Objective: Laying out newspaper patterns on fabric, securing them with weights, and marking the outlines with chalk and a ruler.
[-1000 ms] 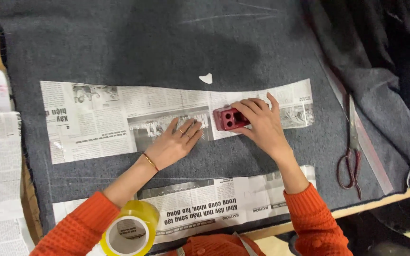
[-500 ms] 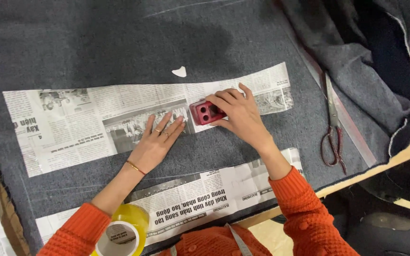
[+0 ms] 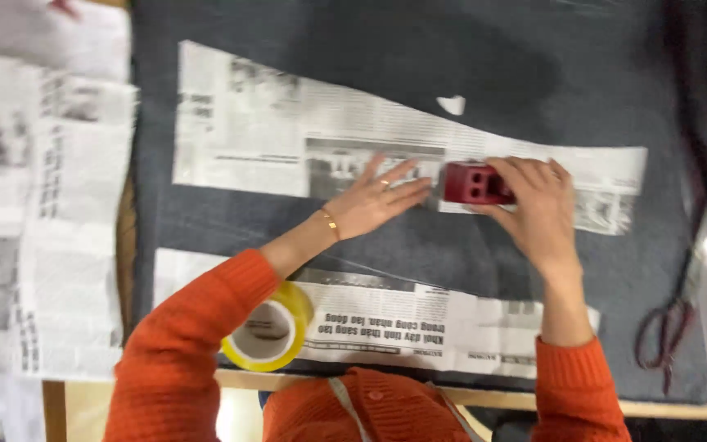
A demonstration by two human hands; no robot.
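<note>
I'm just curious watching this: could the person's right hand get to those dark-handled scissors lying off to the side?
Probably yes. The right hand holds the small red block, and the dark-handled scissors lie on the grey denim cloth on that side, with only bare cloth between. It would have to release the block first.

A wooden table (image 3: 681,407) shows as a pale strip along the near edge, draped in dark grey fabric (image 3: 353,74); loose newspaper sheets (image 3: 34,205) cover its left side.

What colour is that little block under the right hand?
Dark red. The little block shows in the head view, on the newspaper pattern piece, with the right hand holding it.
</note>
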